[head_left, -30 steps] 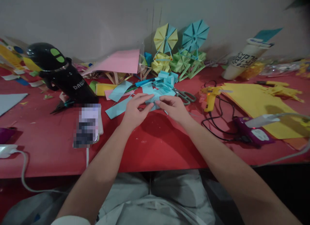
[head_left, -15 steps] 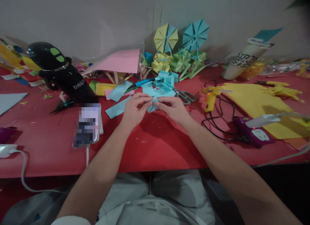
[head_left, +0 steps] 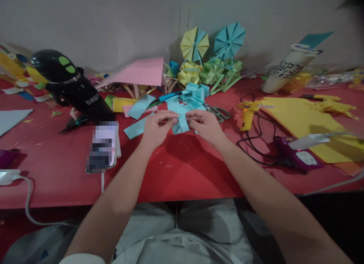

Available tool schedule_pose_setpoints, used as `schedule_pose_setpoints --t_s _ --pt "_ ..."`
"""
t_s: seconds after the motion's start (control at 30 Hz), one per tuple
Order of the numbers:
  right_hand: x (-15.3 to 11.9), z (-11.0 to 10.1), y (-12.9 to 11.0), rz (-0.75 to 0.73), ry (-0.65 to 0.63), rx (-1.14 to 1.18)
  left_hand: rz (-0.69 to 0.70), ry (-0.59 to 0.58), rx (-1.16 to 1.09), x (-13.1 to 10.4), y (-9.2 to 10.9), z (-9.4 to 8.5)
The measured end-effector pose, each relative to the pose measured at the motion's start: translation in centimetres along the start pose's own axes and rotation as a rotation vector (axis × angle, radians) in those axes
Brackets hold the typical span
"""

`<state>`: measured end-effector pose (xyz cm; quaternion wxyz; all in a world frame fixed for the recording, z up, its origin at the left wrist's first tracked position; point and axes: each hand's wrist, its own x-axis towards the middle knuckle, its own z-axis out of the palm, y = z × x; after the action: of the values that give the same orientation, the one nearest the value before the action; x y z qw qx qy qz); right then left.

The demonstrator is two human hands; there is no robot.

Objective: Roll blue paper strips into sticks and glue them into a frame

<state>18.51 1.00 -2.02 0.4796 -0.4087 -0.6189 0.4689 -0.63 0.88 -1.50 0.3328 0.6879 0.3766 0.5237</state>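
Note:
Between my two hands is a small creased piece of light blue paper (head_left: 181,124), held just above the red table (head_left: 182,169). My left hand (head_left: 160,127) pinches its left side between thumb and fingers. On the other side, my right hand (head_left: 205,124) has its fingers closed on the paper's right edge. Right behind the hands lies a heap of folded blue paper pieces (head_left: 195,94). A flat blue paper strip (head_left: 134,128) rests left of my left hand, and grey-handled scissors (head_left: 220,113) lie partly hidden behind my right hand.
A yellow glue gun (head_left: 247,118) with a small red light stands on the right, near a purple power strip (head_left: 298,154) and yellow paper sheets (head_left: 315,127). On the left are a black bottle (head_left: 76,86) and a phone (head_left: 102,147). Paper wheels (head_left: 229,40) stand behind.
The blue paper has turned in my fingers, so more of its folded face shows. My right hand has shifted slightly right and its fingers have re-gripped the edge.

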Motion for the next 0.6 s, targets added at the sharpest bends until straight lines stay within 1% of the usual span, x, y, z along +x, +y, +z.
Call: schedule_pose_setpoints --t_s 0.1,0.17,0.27,0.37,0.5,0.6 --pt "0.1 -0.2 0.0 -0.032 0.004 -0.025 -0.045 -0.079 -0.068 0.0 0.3 -0.1" --pt "0.0 -0.2 -0.1 -0.05 -0.01 -0.042 -0.105 -0.113 -0.096 0.1 0.5 -0.3" --pt "-0.1 -0.3 -0.3 -0.066 -0.06 -0.078 -0.216 -0.121 -0.121 0.1 0.6 -0.5" --pt "-0.3 -0.5 -0.8 -0.095 -0.109 -0.14 -0.285 -0.136 -0.169 0.0 0.8 -0.7" --pt "-0.6 -0.7 -1.3 -0.117 -0.156 -0.223 -0.343 -0.211 -0.184 -0.1 1.0 -1.1" --pt "-0.6 -0.9 -1.5 -0.129 -0.166 -0.26 -0.335 -0.281 -0.106 -0.2 1.0 -1.3"
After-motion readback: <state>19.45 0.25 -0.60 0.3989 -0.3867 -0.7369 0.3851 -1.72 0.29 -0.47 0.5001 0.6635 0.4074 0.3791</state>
